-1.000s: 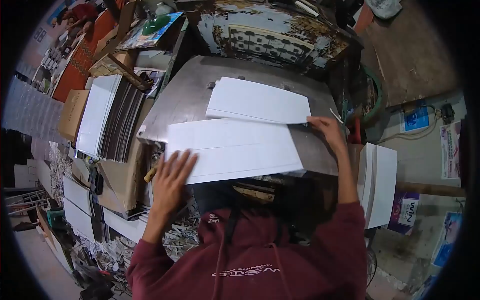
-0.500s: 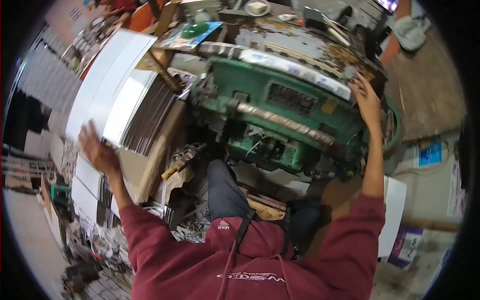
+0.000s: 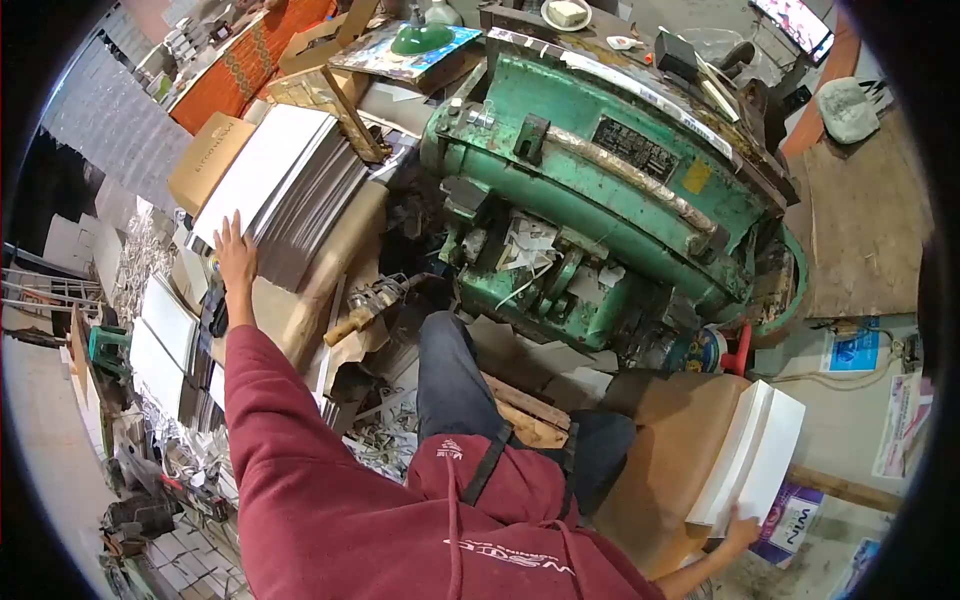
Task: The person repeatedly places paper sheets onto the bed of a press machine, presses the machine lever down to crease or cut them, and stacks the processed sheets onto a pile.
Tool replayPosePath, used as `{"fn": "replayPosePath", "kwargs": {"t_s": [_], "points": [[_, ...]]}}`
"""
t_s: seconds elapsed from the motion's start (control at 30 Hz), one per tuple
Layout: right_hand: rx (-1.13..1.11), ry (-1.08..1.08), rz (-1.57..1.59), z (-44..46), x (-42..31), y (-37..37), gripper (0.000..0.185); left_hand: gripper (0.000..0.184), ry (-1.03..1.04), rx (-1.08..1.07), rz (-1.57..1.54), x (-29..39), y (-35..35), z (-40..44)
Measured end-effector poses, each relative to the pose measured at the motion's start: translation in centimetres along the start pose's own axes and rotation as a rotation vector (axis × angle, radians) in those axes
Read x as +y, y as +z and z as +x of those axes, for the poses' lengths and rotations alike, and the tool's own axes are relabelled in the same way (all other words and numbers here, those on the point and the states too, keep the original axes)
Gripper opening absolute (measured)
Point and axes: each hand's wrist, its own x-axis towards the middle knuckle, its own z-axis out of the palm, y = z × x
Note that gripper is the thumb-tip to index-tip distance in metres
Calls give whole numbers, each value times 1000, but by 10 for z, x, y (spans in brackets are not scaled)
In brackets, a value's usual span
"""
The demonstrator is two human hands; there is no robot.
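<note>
My left hand (image 3: pixel 236 255) lies with its fingers spread on the near edge of a tall stack of white sheets (image 3: pixel 275 165). At the lower right, my right hand (image 3: pixel 738 532) grips the near corner of a smaller pile of white sheets (image 3: pixel 765 450), which rests on a brown padded surface (image 3: pixel 650 440); some of its fingers are hidden. In front of me stands a green machine (image 3: pixel 590 200) with a long metal bar (image 3: pixel 630 180) across it.
A wooden-handled tool (image 3: pixel 365 315) lies beside the tall stack. More white sheets (image 3: pixel 165 325) are at the left. Paper scraps (image 3: pixel 385 430) cover the floor. A green lamp shade (image 3: pixel 420 38) sits behind the machine, and a purple box (image 3: pixel 790 525) is near my right hand.
My right hand has dropped from the machine's upper right edge to the small pile. My left hand has moved up onto the tall stack; the large curved white sheets there now lie flat.
</note>
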Motion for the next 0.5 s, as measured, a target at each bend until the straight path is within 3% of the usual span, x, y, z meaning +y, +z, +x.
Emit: {"fn": "replayPosePath", "kwargs": {"t_s": [0.03, 0.1, 0.13, 0.23, 0.3, 0.5], "points": [[0, -2, -3, -7, 14, 19, 61, 63, -91, -145, -69, 7, -7, 3], [225, -297, 346, -25, 25, 44, 46, 69, -161, -176, -25, 30, -28, 2], [217, -296, 349, -27, 24, 46, 46, 75, -227, -204, 16, 37, -35, 3], [358, -279, 489, -35, 27, 53, 36, 81, -50, -78, 16, 51, -19, 7], [150, -207, 839, -18, 45, 54, 33, 72, 134, -46, -32, 85, -25, 2], [-188, -206, 1058, -1, 68, 29, 32, 52, 572, -2, -370, 211, -49, -14]]}}
